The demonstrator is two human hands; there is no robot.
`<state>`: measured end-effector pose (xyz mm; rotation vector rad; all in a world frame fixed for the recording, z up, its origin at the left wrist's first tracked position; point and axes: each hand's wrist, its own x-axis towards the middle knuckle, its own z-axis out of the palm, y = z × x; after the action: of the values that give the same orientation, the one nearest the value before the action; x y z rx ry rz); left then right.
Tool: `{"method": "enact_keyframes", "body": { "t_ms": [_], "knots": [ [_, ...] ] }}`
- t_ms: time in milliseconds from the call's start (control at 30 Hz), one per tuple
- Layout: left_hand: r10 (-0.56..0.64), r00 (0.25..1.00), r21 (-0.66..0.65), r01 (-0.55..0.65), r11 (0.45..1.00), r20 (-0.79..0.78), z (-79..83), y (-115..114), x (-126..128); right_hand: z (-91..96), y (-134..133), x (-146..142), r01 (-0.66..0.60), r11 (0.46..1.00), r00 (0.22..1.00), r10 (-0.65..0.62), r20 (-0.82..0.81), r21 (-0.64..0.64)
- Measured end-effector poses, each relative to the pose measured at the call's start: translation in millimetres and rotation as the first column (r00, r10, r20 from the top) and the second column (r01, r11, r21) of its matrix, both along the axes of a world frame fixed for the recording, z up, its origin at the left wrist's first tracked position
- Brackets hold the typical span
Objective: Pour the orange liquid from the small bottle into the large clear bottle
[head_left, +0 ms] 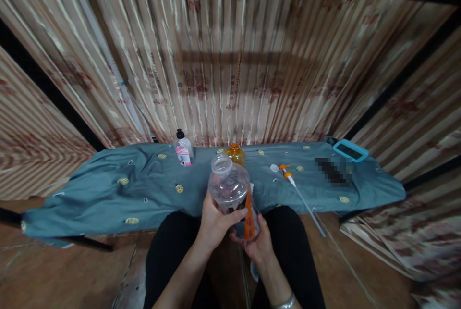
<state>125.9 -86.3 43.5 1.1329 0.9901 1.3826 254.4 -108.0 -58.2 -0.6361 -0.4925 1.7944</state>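
Observation:
A clear plastic bottle [230, 188] with an orange label and an open mouth is held upright over my lap. My left hand [215, 222] wraps round its lower left side, thumb across the front. My right hand [256, 244] cups its base from below on the right. Just behind the bottle an orange bottle [236, 154] stands on the blue-grey cloth [144, 189]. To the right on the cloth lies an orange and white pump head [286, 173] with a long thin tube.
A small bottle with a black cap and pink label [183, 148] stands at the back of the cloth. A device in a teal case [350, 150] lies at the far right. Striped curtains hang behind and at both sides.

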Motion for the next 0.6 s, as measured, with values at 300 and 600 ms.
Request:
{"method": "enact_keyframes", "body": {
  "t_ms": [300,600],
  "knots": [
    [0.164,0.986,0.201,-0.16,0.966,0.0,-23.6,51,-5,37.9,-5,35,0.156,0.979,0.986,-0.163,-0.037,-0.131],
    [0.08,0.98,0.118,-0.06,0.991,-0.18,-61.0,136,8,41.6,7,67,0.351,0.921,0.936,-0.352,0.025,-0.169]
  ]
}}
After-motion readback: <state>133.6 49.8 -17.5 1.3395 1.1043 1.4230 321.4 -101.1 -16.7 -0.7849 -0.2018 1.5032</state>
